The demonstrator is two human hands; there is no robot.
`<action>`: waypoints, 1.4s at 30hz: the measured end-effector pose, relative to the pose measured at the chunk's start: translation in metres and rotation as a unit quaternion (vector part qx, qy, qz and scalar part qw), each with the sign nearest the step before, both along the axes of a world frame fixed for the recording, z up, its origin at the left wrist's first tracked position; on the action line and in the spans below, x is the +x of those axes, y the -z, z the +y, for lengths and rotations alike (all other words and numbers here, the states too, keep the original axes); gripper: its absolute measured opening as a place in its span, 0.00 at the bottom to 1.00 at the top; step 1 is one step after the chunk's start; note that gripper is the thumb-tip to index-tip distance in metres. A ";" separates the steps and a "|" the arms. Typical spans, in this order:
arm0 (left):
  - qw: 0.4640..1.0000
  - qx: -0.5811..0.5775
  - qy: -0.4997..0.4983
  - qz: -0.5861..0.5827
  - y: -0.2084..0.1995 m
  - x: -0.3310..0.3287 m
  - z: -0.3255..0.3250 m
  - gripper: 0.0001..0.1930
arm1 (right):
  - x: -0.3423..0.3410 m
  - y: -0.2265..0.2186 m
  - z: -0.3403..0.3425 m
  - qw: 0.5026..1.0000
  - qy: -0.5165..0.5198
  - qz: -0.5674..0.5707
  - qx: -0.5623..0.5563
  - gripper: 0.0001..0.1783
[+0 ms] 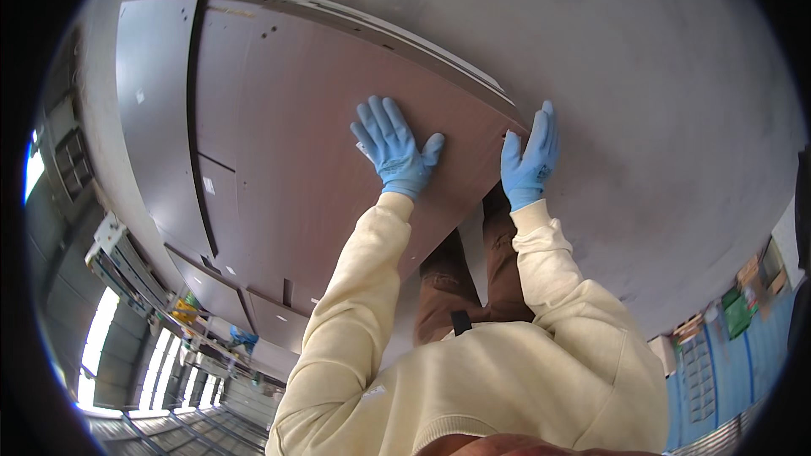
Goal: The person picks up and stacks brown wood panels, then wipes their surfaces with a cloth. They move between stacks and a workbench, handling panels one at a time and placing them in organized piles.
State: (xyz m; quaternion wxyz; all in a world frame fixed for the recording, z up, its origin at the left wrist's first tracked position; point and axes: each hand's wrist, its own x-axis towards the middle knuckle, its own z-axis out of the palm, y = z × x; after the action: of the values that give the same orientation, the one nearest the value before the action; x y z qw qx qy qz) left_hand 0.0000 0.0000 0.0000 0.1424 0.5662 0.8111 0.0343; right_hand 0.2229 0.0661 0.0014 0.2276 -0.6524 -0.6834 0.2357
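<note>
A stack of large reddish-brown boards lies in front of me, reaching away to the left. My left hand, in a blue work glove, rests palm down on the top board with its fingers spread. A small white label shows partly under that hand's edge. At the board's right corner is my right hand, gloved the same way, its fingers straight and the thumb apart. It lies along the corner's edge; whether it presses on the board I cannot tell. Neither hand grips anything.
Bare grey floor spreads to the right and beyond the stack. A dark grey panel lies along the stack's left side. Machinery stands farther left. Boxes and a green item are by a blue wall at lower right.
</note>
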 end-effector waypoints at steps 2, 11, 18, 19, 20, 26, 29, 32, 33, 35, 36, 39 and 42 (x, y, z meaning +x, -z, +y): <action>1.000 -0.014 -0.004 0.009 0.001 0.000 0.000 0.57 | -0.002 -0.003 0.025 0.989 -0.123 -0.071 0.035 0.28; 0.999 -0.005 -0.029 -0.038 -0.003 -0.009 0.005 0.56 | -0.027 0.001 0.052 0.974 -0.178 0.039 -0.132 0.20; 0.995 0.020 -0.049 -0.083 -0.019 -0.019 0.008 0.53 | -0.022 0.016 0.050 0.967 -0.157 0.064 -0.189 0.22; 0.992 0.059 -0.061 -0.095 -0.021 -0.020 0.007 0.51 | -0.021 0.020 0.051 0.964 -0.155 0.078 -0.202 0.22; 0.987 0.085 -0.075 -0.111 -0.024 -0.022 0.004 0.50 | -0.021 0.022 0.055 0.947 -0.106 0.077 -0.292 0.24; 0.767 0.201 -0.608 0.053 -0.034 -0.023 -0.115 0.43 | -0.044 -0.002 0.054 0.933 -0.300 -0.190 0.064 0.30; 0.448 0.190 -0.870 0.080 -0.044 -0.007 -0.255 0.39 | -0.090 -0.033 0.017 0.864 -0.442 -0.150 0.189 0.29; 0.157 0.113 -0.980 0.056 -0.029 0.028 -0.379 0.35 | -0.156 -0.047 -0.062 0.778 -0.594 -0.070 0.193 0.29; 0.073 0.145 -0.987 -0.016 -0.020 0.040 -0.417 0.32 | -0.174 -0.050 -0.096 0.746 -0.640 -0.044 0.178 0.29; -0.035 0.293 -0.947 -0.125 -0.001 0.058 -0.466 0.28 | -0.205 -0.049 -0.161 0.666 -0.726 -0.018 0.170 0.29; -0.055 0.408 -0.898 -0.157 0.005 0.059 -0.482 0.26 | -0.221 -0.048 -0.194 0.637 -0.752 0.005 0.169 0.29; -0.135 0.522 -0.818 -0.202 0.009 0.066 -0.504 0.19 | -0.253 -0.049 -0.286 0.562 -0.810 0.032 0.163 0.29; -0.065 0.408 -0.891 -0.187 -0.002 0.074 -0.523 0.13 | -0.266 -0.061 -0.368 0.509 -0.842 0.019 0.176 0.30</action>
State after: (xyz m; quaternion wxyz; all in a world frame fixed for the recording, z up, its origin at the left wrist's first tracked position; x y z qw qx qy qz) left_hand 0.0735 -0.5227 0.0018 0.1189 0.7081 -0.4112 -0.5617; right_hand -0.0432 -0.3015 0.0622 0.0453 0.2883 -0.9345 0.2039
